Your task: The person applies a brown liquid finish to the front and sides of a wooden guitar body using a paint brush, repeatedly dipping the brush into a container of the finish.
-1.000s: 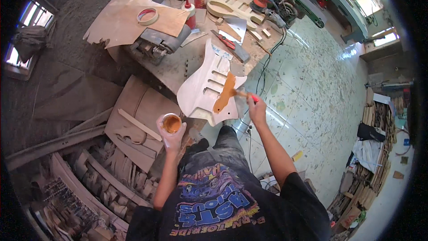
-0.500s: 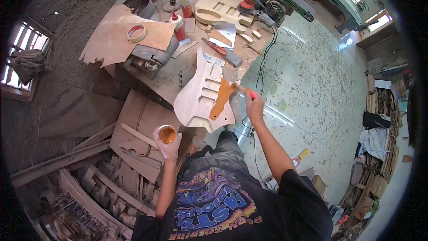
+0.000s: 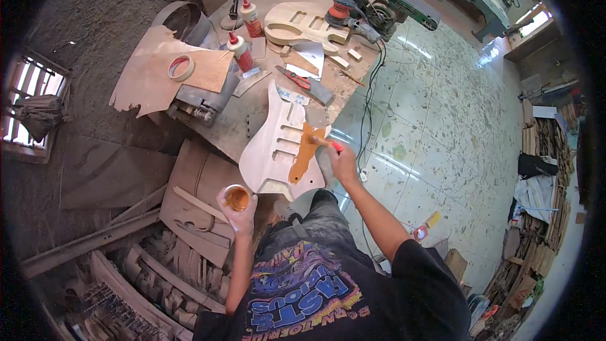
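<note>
My right hand (image 3: 344, 165) is closed round the red-ended handle of a paintbrush (image 3: 324, 143). The bristles rest on an orange-brown coated patch (image 3: 305, 156) along the right side of a pale wooden guitar body (image 3: 265, 142). That body lies at the near corner of the workbench, with routed slots across its middle. My left hand (image 3: 242, 218) grips a small clear cup (image 3: 237, 197) of amber-brown liquid, just left of the guitar body's lower end. The fingers wrap round the cup's sides.
On the workbench (image 3: 221, 117) are two red glue bottles (image 3: 243, 55) (image 3: 252, 22), a utility knife (image 3: 295, 77), a second guitar body (image 3: 297, 19) and an orange-topped sander (image 3: 341, 9). A tape roll (image 3: 181, 68) lies on a ragged board. Black cables (image 3: 372, 91) hang along the bench's right edge.
The brush has moved down and left on the guitar body, and the coated patch shows a wetter, altered area. My head view has shifted slightly; the left hand still holds the cup.
</note>
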`<state>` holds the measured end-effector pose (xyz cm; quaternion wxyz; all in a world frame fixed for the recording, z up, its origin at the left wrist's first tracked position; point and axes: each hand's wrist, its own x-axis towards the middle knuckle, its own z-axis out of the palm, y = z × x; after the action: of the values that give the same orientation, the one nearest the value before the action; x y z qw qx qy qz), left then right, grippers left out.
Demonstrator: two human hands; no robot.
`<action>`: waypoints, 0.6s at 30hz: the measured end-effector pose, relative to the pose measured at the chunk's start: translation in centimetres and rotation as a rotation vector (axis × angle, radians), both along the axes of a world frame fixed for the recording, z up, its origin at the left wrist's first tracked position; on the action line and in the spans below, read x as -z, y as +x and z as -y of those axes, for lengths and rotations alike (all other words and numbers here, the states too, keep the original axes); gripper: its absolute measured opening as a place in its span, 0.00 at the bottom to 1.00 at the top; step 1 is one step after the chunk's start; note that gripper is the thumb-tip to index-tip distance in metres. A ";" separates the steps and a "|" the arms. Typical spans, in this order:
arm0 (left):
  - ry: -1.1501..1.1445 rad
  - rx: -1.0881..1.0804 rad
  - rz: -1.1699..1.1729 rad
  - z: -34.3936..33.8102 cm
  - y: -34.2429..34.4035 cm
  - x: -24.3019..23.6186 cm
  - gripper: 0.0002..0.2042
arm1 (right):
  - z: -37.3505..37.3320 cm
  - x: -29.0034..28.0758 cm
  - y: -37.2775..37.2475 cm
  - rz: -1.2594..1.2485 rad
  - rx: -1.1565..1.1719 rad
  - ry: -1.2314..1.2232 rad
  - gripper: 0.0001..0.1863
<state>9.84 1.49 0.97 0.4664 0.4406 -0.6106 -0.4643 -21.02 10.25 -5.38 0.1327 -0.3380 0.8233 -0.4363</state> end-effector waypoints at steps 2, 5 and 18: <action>0.036 -0.005 -0.029 -0.1 -0.1 0.7 0.32 | 0.4 -1.2 -1.6 0.066 0.086 -0.063 0.13; 0.042 -0.013 -0.030 -0.2 -0.9 0.6 0.31 | 0.6 -1.5 -2.5 0.056 0.095 -0.105 0.13; -0.006 -0.151 0.063 -1.3 -3.7 -2.2 0.29 | 5.5 -0.1 -4.0 -0.087 -0.159 -0.107 0.12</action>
<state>6.16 2.83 3.18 0.4821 0.4982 -0.5914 -0.4119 -25.03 4.73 -5.31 0.1129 -0.4274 0.7743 -0.4527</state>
